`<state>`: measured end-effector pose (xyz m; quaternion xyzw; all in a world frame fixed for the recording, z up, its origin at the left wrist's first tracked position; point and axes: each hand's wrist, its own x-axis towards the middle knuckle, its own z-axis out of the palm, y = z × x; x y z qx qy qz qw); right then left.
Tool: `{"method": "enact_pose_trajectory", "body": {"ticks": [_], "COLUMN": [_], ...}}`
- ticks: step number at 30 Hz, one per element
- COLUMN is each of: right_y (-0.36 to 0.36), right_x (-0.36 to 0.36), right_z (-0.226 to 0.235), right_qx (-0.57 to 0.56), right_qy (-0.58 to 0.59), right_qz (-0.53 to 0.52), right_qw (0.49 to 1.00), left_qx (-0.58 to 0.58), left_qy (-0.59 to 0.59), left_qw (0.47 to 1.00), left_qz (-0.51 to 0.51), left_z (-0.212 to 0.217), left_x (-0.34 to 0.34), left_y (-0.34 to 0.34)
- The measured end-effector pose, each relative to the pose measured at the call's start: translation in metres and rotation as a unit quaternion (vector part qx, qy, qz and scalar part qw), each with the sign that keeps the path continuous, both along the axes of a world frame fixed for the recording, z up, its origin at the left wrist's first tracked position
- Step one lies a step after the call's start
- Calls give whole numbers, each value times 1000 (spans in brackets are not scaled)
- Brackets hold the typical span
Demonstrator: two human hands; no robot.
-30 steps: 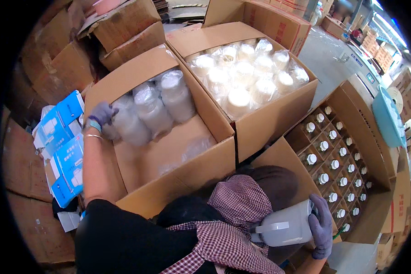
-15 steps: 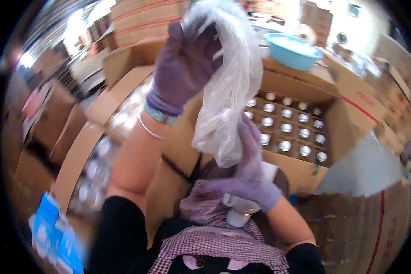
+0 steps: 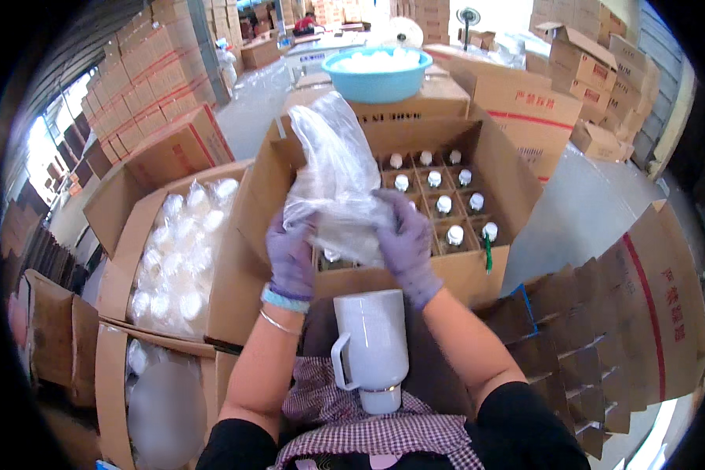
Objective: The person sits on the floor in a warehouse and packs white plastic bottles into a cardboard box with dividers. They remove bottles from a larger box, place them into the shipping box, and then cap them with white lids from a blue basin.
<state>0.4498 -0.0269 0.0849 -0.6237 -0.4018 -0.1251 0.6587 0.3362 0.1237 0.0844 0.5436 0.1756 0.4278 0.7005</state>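
Both my hands wear purple gloves and grip a crumpled clear plastic bag [image 3: 333, 176] over an open cardboard box [image 3: 493, 153]. My left hand [image 3: 291, 254] holds the bag's lower left side. My right hand [image 3: 406, 239] holds its lower right side. Below my hands a white handled jug [image 3: 370, 348] stands upside down on my checked apron [image 3: 384, 431], untouched by either hand. The box has a divider grid with several white-capped bottles [image 3: 444, 205] in its cells.
To the left, an open carton [image 3: 110, 219] holds several bagged white jugs, and another carton [image 3: 113, 376] sits below it. A blue basin [image 3: 377, 74] rests on boxes behind. Flattened cardboard dividers [image 3: 595, 337] lie at right. Stacked cartons surround the area.
The view swung from the left cartons to the bottle box. My hands lowered the plastic bag from head height, and the right hand let go of the white jug, which now rests on my lap.
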Motion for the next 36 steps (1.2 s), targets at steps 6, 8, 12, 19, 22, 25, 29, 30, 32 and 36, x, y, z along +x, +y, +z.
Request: {"method": "enact_pose_trajectory", "body": {"ticks": [6,8,12,19,22,25,29,30,32,36], "right_y": [-29,-45,-92,-186,-201,-208,-218,-220,-228,-289], "right_x": [52,41,-8,-85,-123,-147,-135,-124,-108,-79], "right_z": [-120,-144,-121,-90,-91,-77,-77,-80,-95,-107], "right_qx": [-284,-273,-242,-308,-308,-196,-99,-43,96,195], "right_qy": [15,-24,15,-146,29,38,20,41,193,212], "right_qz": [-41,24,90,244,202,122,-81,-123,-138,-213], "right_qw": [958,961,966,908,929,972,992,991,967,934], "left_qx": [78,261,173,341,55,-69,215,316,693,632], "left_qy": [33,143,205,279,281,162,128,120,81,68], "left_qw": [993,954,962,884,943,968,951,928,664,683], "left_qz": [-85,-22,-45,-158,-172,-181,-182,-155,-269,-360], "left_z": [-128,-137,-105,-89,-91,-66,-19,-8,7,0], "left_x": [-24,-41,-92,-172,-150,-113,-65,-52,-47,-23], "left_y": [50,12,-51,-117,-107,-121,-182,-203,-253,-293]}}
